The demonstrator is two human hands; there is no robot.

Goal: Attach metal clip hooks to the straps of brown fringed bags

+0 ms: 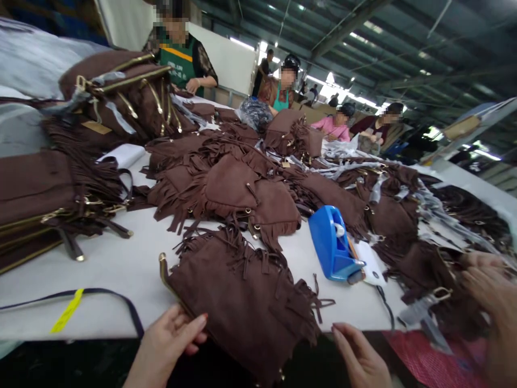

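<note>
A brown suede bag (246, 302) with fringes and a gold zip lies at the near edge of the white table (121, 269), partly hanging over it. My left hand (169, 345) grips its lower left edge, thumb on top and fingers curled beneath. My right hand (359, 358) hovers just off the bag's right side, near the fringe, fingers stretched out and holding nothing.
A blue tape dispenser (333, 245) stands right of the bag. Piles of identical brown bags (238, 188) cover the table, with stacks at the left (40, 199). Another person's hands (488, 291) work on a bag at the right edge. Several people work at the far end.
</note>
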